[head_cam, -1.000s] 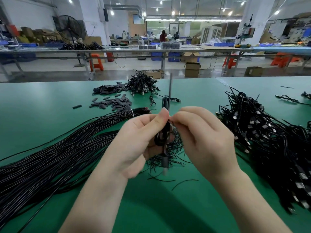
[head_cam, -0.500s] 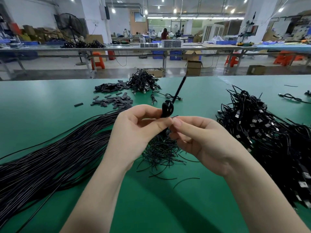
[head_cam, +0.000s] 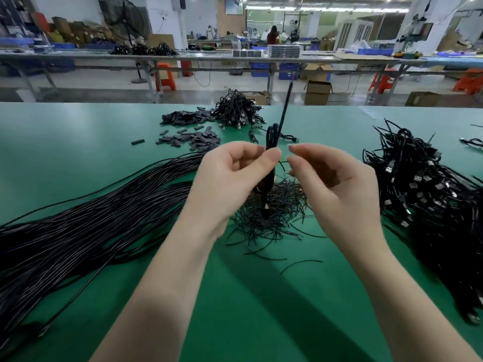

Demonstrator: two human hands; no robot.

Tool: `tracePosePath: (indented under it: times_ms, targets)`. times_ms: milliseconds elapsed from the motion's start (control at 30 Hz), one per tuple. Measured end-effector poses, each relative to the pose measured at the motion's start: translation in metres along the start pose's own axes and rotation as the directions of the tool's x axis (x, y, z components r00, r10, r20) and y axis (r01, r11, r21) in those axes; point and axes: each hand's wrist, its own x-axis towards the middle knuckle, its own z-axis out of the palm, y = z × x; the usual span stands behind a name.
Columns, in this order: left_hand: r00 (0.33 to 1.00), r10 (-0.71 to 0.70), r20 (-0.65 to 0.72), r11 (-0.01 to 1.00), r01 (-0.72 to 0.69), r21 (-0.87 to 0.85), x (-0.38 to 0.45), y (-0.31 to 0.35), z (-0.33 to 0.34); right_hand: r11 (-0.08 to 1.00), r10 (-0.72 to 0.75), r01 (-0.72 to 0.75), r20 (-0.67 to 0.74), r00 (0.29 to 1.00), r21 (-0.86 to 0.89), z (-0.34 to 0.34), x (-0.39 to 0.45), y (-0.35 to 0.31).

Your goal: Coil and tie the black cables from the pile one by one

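Left hand (head_cam: pixel 230 176) pinches the coiled cable (head_cam: pixel 271 137); right hand (head_cam: pixel 332 176), blurred, seems apart.

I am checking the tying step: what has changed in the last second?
The right hand let go of the coiled cable and drew slightly right. The left hand raised the coil and still pinches it. The piles on the table stayed.

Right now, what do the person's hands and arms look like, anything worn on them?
Both the left hand and right hand are bare: no gloves, rings or watch visible. Both forearms are bare as far as the frame shows, with no sleeves in view.
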Motion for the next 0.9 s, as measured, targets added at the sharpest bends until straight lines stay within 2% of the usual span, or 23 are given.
tracePosePath:
  times_ms: [33,67,100,133,233,300,367,433,467,500,533,567,633,667,700,733,767,800,833,867,900]
  targets:
    - [0.997,0.068,-0.040,0.997,-0.066,0.041,0.001,-0.002,-0.002,0.937,0.262,-0.280,0.109,0.959,0.207,0.001,0.001,-0.003]
    - [0.993,0.108,-0.048,0.992,-0.105,0.063,0.001,-0.003,-0.003,0.817,0.429,-0.486,0.237,0.872,0.310,0.000,0.003,-0.004]
    - [0.992,0.125,-0.027,0.990,-0.123,0.075,0.002,-0.004,-0.005,0.725,0.505,-0.602,0.335,0.795,0.335,-0.002,0.004,-0.003]
    - [0.992,0.125,0.016,0.989,-0.126,0.081,0.002,-0.005,-0.006,0.680,0.523,-0.645,0.384,0.761,0.350,-0.002,0.004,-0.002]
    - [0.988,0.098,0.120,0.992,-0.107,0.065,0.003,-0.006,-0.009,0.607,0.485,-0.649,0.432,0.760,0.460,-0.001,0.004,-0.003]
    - [0.986,0.096,0.136,0.993,-0.104,0.054,0.003,-0.006,-0.011,0.555,0.494,-0.683,0.472,0.730,0.476,-0.003,0.004,-0.002]
    - [0.987,0.092,0.131,0.994,-0.098,0.040,0.002,-0.005,-0.012,0.548,0.518,-0.700,0.471,0.714,0.458,-0.003,0.004,-0.001]
    - [0.989,0.104,0.108,0.994,-0.108,0.034,0.001,-0.004,-0.011,0.634,0.485,-0.618,0.383,0.786,0.465,0.000,0.002,-0.001]
    - [0.991,0.103,0.088,0.994,-0.107,0.037,0.001,-0.005,-0.008,0.743,0.421,-0.513,0.296,0.857,0.430,0.002,0.001,-0.002]
    - [0.994,0.082,0.070,0.996,-0.085,0.032,0.001,-0.005,-0.006,0.878,0.311,-0.357,0.186,0.932,0.319,0.004,0.000,-0.002]
    - [0.998,0.033,0.058,0.999,-0.034,0.013,0.000,-0.004,-0.004,0.979,0.148,-0.158,0.084,0.985,0.130,0.005,-0.002,0.000]
    - [0.997,-0.044,0.066,0.999,0.045,-0.019,0.000,-0.004,-0.003,0.995,-0.053,0.054,0.018,0.998,-0.083,0.005,-0.003,0.001]
    - [0.964,-0.212,0.159,0.969,0.229,-0.096,-0.001,-0.001,-0.001,0.825,-0.421,0.388,0.011,0.907,-0.411,0.005,-0.004,0.005]
    - [0.945,-0.252,0.206,0.951,0.282,-0.127,-0.001,0.000,0.000,0.743,-0.515,0.464,0.031,0.857,-0.483,0.006,-0.005,0.007]
    - [0.942,-0.253,0.220,0.946,0.288,-0.145,-0.001,0.000,-0.001,0.737,-0.525,0.474,0.034,0.850,-0.482,0.006,-0.005,0.008]
    - [0.954,-0.225,0.198,0.954,0.258,-0.155,-0.001,0.000,-0.001,0.797,-0.467,0.434,0.027,0.884,-0.420,0.005,-0.004,0.007]
    - [0.972,-0.178,0.151,0.968,0.201,-0.153,0.000,-0.001,-0.001,0.899,-0.333,0.323,0.018,0.943,-0.295,0.003,-0.002,0.005]
    - [0.987,-0.126,0.095,0.980,0.139,-0.142,0.001,-0.002,-0.001,0.984,-0.132,0.134,0.020,0.991,-0.114,0.001,-0.001,0.000]
    - [0.996,-0.077,0.045,0.989,0.082,-0.120,0.002,-0.003,-0.002,0.990,0.102,-0.109,0.069,0.992,0.092,-0.001,0.001,-0.003]
    - [0.999,-0.034,0.010,0.995,0.035,-0.091,0.002,-0.005,-0.002,0.917,0.295,-0.321,0.139,0.945,0.239,-0.003,0.003,-0.006]
    - [1.000,0.005,-0.005,0.998,-0.006,-0.065,0.002,-0.006,-0.002,0.833,0.417,-0.465,0.211,0.884,0.300,-0.005,0.005,-0.005]
